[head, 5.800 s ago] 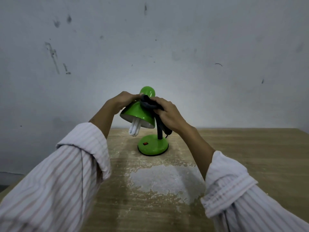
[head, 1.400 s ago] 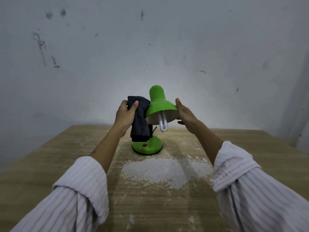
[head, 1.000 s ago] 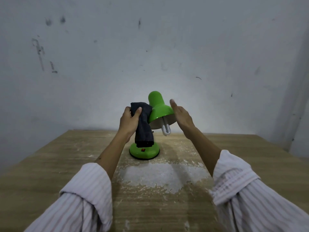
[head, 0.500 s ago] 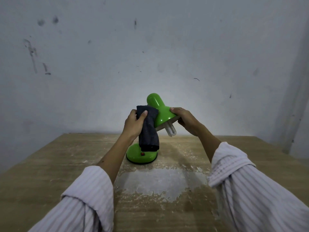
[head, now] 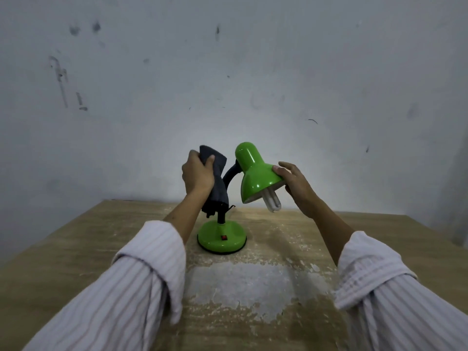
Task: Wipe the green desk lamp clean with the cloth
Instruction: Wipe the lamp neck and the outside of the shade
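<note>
A green desk lamp [head: 249, 173] is standing near the middle of the frame on a wooden worktop [head: 63, 249], its round base [head: 221, 237] sitting flat with a small red switch [head: 223, 237] facing the camera. A black bendy neck [head: 229, 177] is rising from the base and curving over to the green shade [head: 255, 177], which is tilting down toward the right so that the white bulb [head: 272, 201] is poking out below its rim.

The left hand [head: 197, 173], left of centre, is gripping a dark grey cloth [head: 216, 184] with its fingers curled round the upper part; the rest of the cloth is hanging down beside the neck, just left of the shade and not touching it. The right hand [head: 293, 182], right of centre, is holding the shade at its lower right edge, thumb on the green outer surface and fingers curling loosely behind the rim.

Both forearms are coming up from the bottom corners in rolled striped sleeves [head: 141, 282]. A pale worn patch [head: 240, 287] is showing on the worktop in front of the base. A grey scuffed wall [head: 228, 72] is filling the upper half.
</note>
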